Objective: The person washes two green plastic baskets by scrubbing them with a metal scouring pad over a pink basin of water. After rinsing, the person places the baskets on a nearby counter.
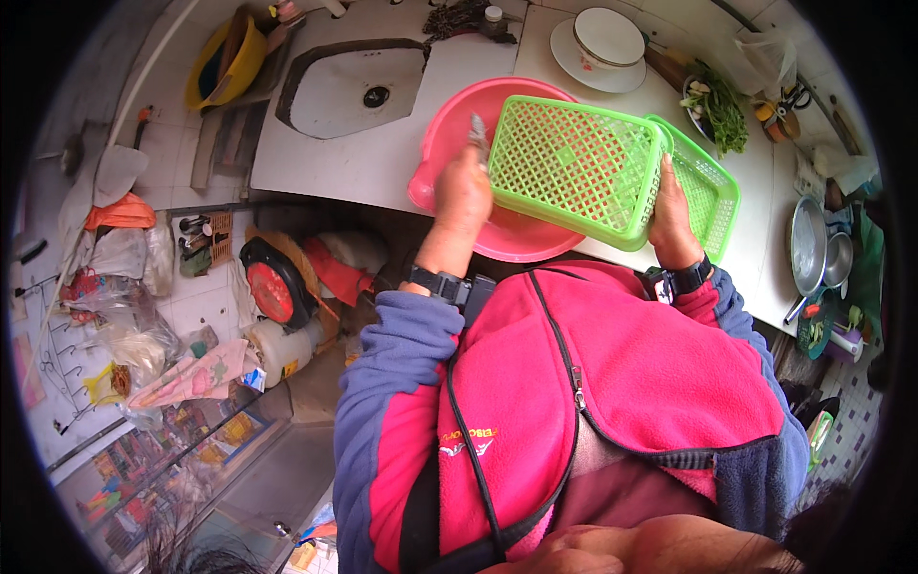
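My right hand [673, 219] grips the right end of a green plastic lattice basket [566, 161], its underside turned up towards me. At the opposite end, my left hand [462, 188] is closed around a small grey scrubber [478, 130], blurred and mostly covered by the fingers. The basket is held tilted over a pink plastic basin [459, 118]. Reddish basin plastic shows through the lattice. A second green basket [706, 194] sits on the white counter [337, 165], partly behind the first and my right hand.
A sink [351, 86] is set in the counter to the left. White bowls and a plate [563, 50] stand behind the basin. Leafy greens [717, 107] lie in a dish at the back right, and metal pans [808, 244] line the right edge. A gas cylinder [276, 351] stands below left.
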